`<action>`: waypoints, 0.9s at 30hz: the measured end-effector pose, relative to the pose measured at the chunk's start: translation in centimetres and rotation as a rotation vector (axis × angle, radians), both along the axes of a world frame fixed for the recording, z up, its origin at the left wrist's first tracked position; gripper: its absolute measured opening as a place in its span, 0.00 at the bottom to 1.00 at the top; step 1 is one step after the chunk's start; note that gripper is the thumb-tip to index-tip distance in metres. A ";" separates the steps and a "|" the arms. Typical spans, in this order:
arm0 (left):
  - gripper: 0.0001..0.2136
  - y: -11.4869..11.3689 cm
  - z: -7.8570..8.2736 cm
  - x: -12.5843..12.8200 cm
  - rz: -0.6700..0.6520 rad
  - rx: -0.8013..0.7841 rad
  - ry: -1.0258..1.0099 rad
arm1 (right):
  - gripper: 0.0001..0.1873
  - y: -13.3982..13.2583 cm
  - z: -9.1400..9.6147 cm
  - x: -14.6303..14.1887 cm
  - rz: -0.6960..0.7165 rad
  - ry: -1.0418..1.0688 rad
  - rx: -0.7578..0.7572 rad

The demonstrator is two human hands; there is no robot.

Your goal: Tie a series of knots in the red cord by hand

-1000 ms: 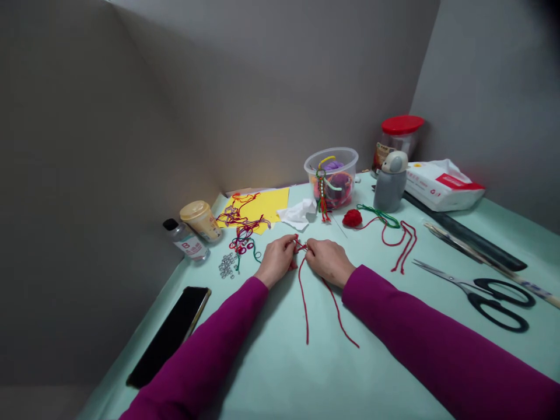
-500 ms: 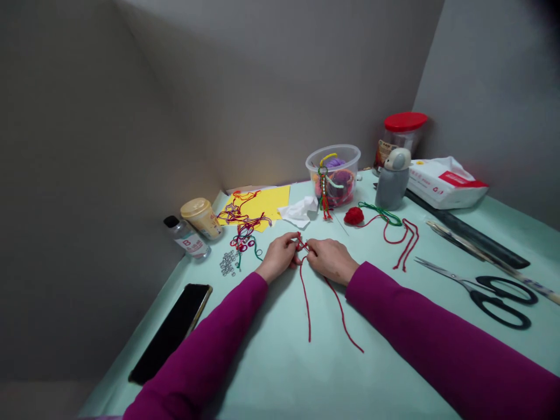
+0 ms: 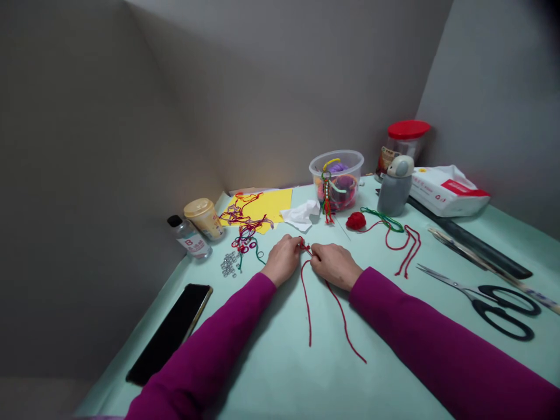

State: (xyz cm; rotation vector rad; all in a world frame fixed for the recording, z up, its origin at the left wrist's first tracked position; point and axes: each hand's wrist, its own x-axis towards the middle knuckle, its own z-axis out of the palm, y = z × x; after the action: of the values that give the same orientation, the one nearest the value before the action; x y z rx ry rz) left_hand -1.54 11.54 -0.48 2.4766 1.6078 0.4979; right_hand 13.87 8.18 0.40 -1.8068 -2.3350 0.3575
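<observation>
Red yarn (image 3: 307,303) runs between my two hands over the middle of the table, with two loose tails trailing toward me. My left hand (image 3: 284,256) has its fingers closed on the yarn's upper part. Close beside it, my right hand (image 3: 335,263) pinches the same yarn between thumb and fingers. A small red loop shows in the gap between the hands; its exact form is too small to tell. Beyond my right hand lies a red yarn ball (image 3: 356,220), with a strand leading right to folded red strands (image 3: 409,251).
Scissors (image 3: 485,294) and a black ruler-like strip (image 3: 472,236) lie right. A phone (image 3: 170,332), small metal rings (image 3: 229,265), a bottle (image 3: 191,238) and a yellow-lidded cup (image 3: 205,219) are left. A clear tub (image 3: 313,169), a grey bottle (image 3: 394,195) and a tissue pack (image 3: 446,192) stand behind.
My hands have moved slightly apart, the right one a little to the right, with the yarn still held. The whole view has shifted slightly downward.
</observation>
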 end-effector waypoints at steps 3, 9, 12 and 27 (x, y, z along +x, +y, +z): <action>0.10 -0.4 0.2 0.0 0.019 0.024 0.086 | 0.14 -0.1 0.0 0.0 -0.003 -0.001 0.008; 0.10 -0.7 0.7 -0.4 -0.029 0.090 0.160 | 0.14 0.0 -0.2 0.1 -0.005 0.006 0.016; 0.10 -0.5 0.8 -0.6 -0.088 0.068 0.103 | 0.15 0.0 -0.2 0.1 -0.006 0.015 0.019; 0.08 -0.2 -0.5 0.1 -0.058 -0.006 -0.128 | 0.14 -0.5 -0.1 0.6 0.082 0.045 0.020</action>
State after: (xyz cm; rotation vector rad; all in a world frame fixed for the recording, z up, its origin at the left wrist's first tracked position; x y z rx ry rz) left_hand -1.40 11.35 -0.98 2.4254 1.4835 0.6289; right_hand 14.49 7.70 0.30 -1.6797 -2.3784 0.3799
